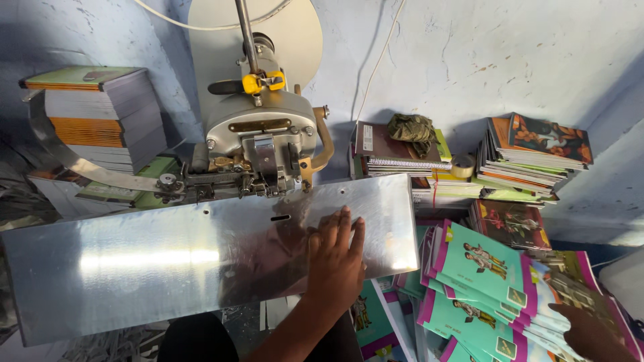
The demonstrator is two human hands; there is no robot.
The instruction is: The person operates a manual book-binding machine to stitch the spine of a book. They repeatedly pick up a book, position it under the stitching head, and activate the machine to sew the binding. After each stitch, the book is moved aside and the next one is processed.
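My left hand [335, 261] lies flat, palm down and fingers stretched, on the shiny metal table plate [168, 261] of a stitching machine [258, 134], just right of a small slot in the plate [280, 218]. It holds nothing. My right hand [590, 332] is at the lower right, resting on a fanned pile of teal and magenta notebooks [483, 281]. The frame edge cuts it off, so its grip is unclear.
Stacks of notebooks stand against the blue wall: a tall one at the back left [100, 114], and others at the back right [530, 157], one with a green cloth [412, 129] on it. A tape roll [463, 165] sits between them. Paper scraps lie below the plate.
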